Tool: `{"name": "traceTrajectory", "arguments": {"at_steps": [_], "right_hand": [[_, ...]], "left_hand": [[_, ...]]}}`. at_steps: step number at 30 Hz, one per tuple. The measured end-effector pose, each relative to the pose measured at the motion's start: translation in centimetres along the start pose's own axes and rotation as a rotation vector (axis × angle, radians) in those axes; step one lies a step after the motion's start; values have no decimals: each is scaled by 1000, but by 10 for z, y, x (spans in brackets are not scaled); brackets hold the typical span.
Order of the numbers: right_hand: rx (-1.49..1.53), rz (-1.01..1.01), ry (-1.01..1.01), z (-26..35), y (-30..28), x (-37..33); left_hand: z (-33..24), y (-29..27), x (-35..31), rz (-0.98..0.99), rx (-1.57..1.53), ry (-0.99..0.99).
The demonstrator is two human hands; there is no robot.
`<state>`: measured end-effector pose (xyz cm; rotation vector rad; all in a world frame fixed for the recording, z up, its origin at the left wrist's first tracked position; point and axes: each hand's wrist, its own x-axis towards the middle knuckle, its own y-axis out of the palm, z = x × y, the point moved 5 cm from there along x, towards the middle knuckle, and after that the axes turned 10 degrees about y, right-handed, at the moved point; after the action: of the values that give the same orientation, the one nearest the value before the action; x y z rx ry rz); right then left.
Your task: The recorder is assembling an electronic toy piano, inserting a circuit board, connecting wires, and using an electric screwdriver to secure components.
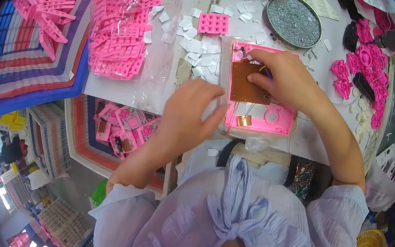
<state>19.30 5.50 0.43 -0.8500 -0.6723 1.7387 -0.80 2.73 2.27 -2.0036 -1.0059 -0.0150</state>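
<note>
A pink plastic casing [265, 119] lies flat on the white worktable [162, 88] in front of me, with a brown circuit board [247, 84] set into its upper half. My right hand [284, 77] rests on the top of the casing, fingers pressing on the board's upper edge beside thin wires. My left hand [190, 112] lies against the casing's left edge, fingers curled and touching its side. A small copper-coloured contact [244, 121] sits in the casing's lower left.
Small white square pads [199, 48] are scattered behind the casing, with a pink keypad piece [213, 23] among them. A clear bag of pink parts [119, 31] lies left. A round metal dish of screws [293, 20] sits behind, pink round parts [361, 71] right, a bin of assembled pink units [123, 128] below.
</note>
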Motion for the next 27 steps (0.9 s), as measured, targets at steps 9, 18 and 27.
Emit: {"name": "traceTrajectory", "arguments": {"at_steps": [9,18,27], "right_hand": [[-235,-489,-244,28,-13,-46],[-484,-194,-215,36,28,-71],[-468,-180,-216,27,32,-77]], "left_hand": [[-9,31,1,290,327,252],[-14,31,13,354,302,241],[-3,23,65,730,140,153]]}}
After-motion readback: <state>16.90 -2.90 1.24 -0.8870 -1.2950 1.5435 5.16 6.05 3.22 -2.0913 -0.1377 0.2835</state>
